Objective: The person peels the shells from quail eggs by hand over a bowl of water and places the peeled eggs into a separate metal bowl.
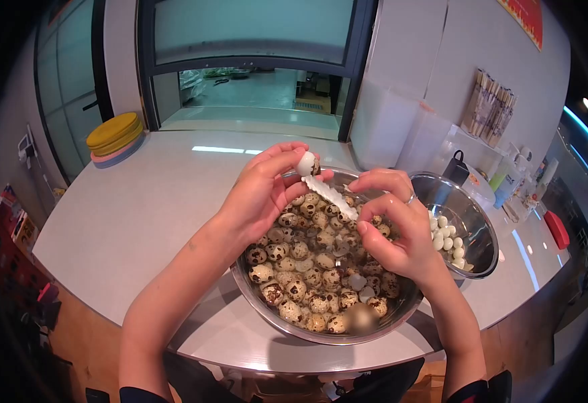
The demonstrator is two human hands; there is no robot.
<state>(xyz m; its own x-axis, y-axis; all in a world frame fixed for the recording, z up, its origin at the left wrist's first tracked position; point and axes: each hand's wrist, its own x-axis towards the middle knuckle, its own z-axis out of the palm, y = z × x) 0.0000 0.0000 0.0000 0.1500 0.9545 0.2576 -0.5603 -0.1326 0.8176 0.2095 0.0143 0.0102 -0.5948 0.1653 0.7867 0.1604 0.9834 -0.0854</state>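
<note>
My left hand (267,185) grips a partly peeled quail egg (308,164) between thumb and fingers; its white shows on the left and speckled shell clings on the right. A pale strip of shell (331,197) hangs from the egg toward my right hand (396,221), whose thumb and forefinger pinch the strip's far end. Both hands are above a large metal bowl (246,285) with many speckled quail eggs (296,289) and bits of shell in water. Peeled white eggs (447,233) lie in a second metal bowl (485,252) at the right.
Round yellow, pink and blue pads (114,138) are stacked at the counter's far left. Translucent bins (388,127), a chopstick holder (488,107) and bottles (505,178) line the right wall. A red object (556,230) rests near the right edge. A window (254,94) opens behind.
</note>
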